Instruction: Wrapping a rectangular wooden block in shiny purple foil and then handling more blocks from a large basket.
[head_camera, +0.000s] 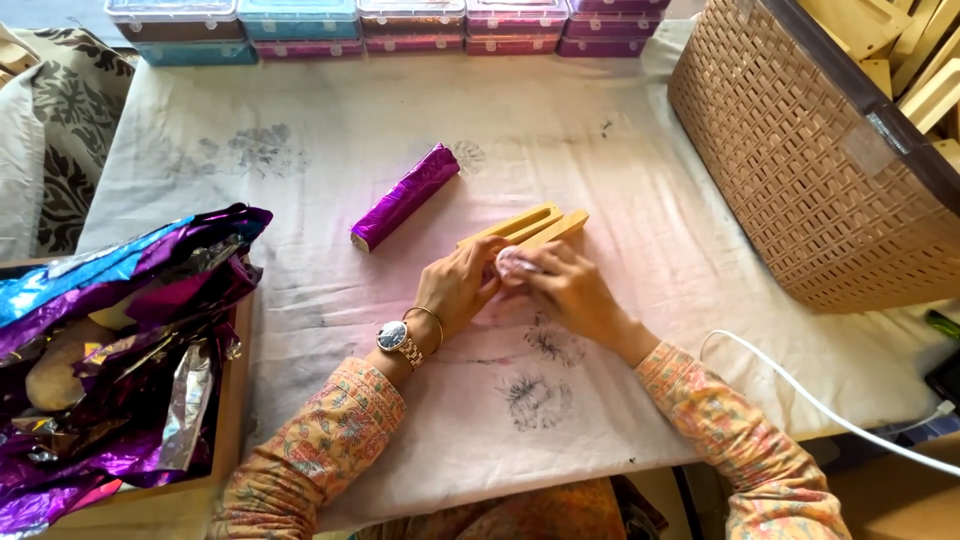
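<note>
My left hand (458, 287) and my right hand (568, 290) meet at the middle of the cloth-covered table (300, 170). Together they pinch a small pale pink piece (513, 262), whose kind I cannot tell. It sits at the near end of a light wooden block with a slot (527, 226), which lies flat and points away to the right. A wristwatch and a thin bangle are on my left wrist. To the left of the block lies a roll of shiny purple foil (405, 197), apart from both hands.
A wooden tray (228, 410) at the left holds crumpled purple, blue and silver foil (110, 340). A tan woven basket (810, 170) with wooden pieces stands at the right. Coloured plastic boxes (300, 25) line the far edge. A white cable (830, 410) runs across the near right.
</note>
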